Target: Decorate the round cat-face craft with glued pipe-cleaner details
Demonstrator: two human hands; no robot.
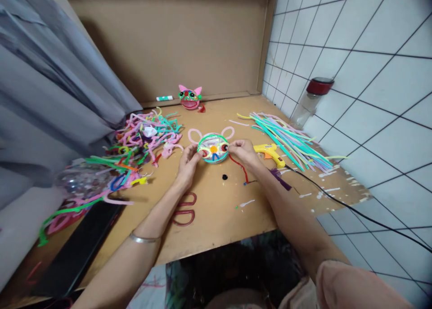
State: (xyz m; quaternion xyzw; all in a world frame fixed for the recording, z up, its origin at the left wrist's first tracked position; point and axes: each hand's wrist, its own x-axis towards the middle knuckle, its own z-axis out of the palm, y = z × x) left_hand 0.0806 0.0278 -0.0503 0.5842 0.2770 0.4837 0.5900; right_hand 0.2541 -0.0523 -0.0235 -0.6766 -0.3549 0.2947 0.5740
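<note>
A round animal face made of pipe cleaners point(213, 141) is held between my hands above the table. It has pink loop ears, a green rim, an orange nose and red-ringed eyes. My left hand point(189, 164) is closed on its left edge, thumb beside the left eye. At the right eye, my right hand point(243, 151) pinches a small black eye piece point(225, 147) against the red ring. Another black eye piece point(224, 177) lies on the table just below. Red-handled scissors point(185, 209) are partly hidden under my left forearm.
A yellow glue gun point(272, 154) lies right of my right hand, its black cord trailing off right. Pipe cleaners point(286, 138) lie behind it; a tangled heap point(148, 131) is at left. A finished pink face point(189, 98), a glass jar point(310, 100) and a black tray-like object point(81, 246) stand around.
</note>
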